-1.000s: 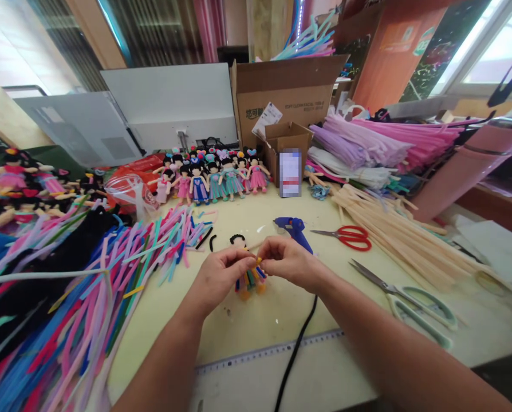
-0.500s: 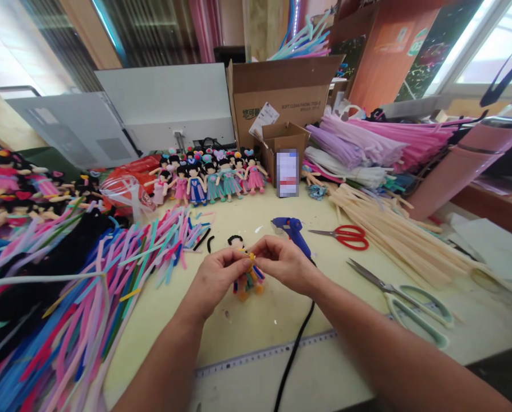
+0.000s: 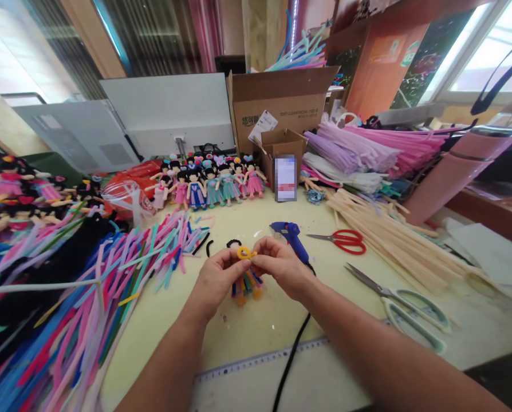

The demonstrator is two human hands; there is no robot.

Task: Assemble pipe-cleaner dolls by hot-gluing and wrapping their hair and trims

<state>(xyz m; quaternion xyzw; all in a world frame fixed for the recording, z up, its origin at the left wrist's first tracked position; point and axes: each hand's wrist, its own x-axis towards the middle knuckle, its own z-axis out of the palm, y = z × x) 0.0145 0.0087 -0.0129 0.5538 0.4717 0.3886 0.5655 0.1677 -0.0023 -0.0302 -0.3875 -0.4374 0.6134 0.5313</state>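
A yellow pipe cleaner (image 3: 243, 252) is bent into a small ring between my two hands. My left hand (image 3: 215, 279) pinches the ring's left and lower side with thumb and forefinger. On the other side, my right hand (image 3: 280, 264) pinches the short end that sticks out of the ring. Just behind and below my fingers lies a pipe-cleaner doll (image 3: 243, 288) with black hair and a striped, many-coloured skirt; its middle is hidden by the hands and the ring. A blue glue gun (image 3: 294, 240) lies right beyond my right hand.
Red-handled scissors (image 3: 346, 240) and green-handled scissors (image 3: 404, 306) lie at right, near beige pipe cleaners (image 3: 385, 240). Coloured pipe cleaners (image 3: 110, 286) cover the left side. Finished dolls (image 3: 213, 183) stand behind, beside a phone (image 3: 286, 178). A ruler (image 3: 256, 361) and black cord (image 3: 292, 355) lie in front.
The yellow pipe cleaner, mostly covered by my fingers before, now shows as an open ring turned toward me. My hands stay close together; the view has shifted slightly.
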